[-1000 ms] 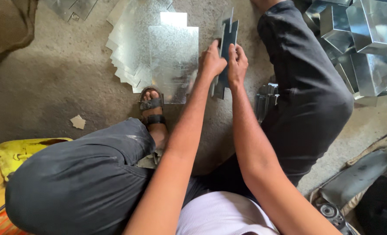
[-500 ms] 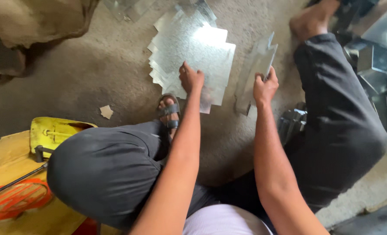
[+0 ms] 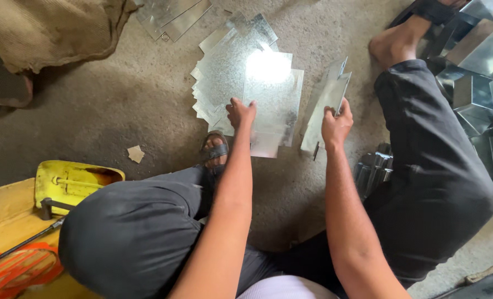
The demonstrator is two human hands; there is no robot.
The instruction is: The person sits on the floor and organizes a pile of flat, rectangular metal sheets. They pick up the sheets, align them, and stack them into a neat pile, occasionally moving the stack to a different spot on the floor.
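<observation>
Gripped in the right hand (image 3: 336, 125) is a bent metal strip (image 3: 325, 111), fingers closed round its lower part so it stands tilted on the concrete floor (image 3: 119, 99). Just beside that grip, the left hand (image 3: 241, 113) lies fingers-down on the top sheet of a metal sheet stack (image 3: 246, 83), touching its near edge, not closed around anything. Below that hand sits a sandalled foot (image 3: 216, 150).
</observation>
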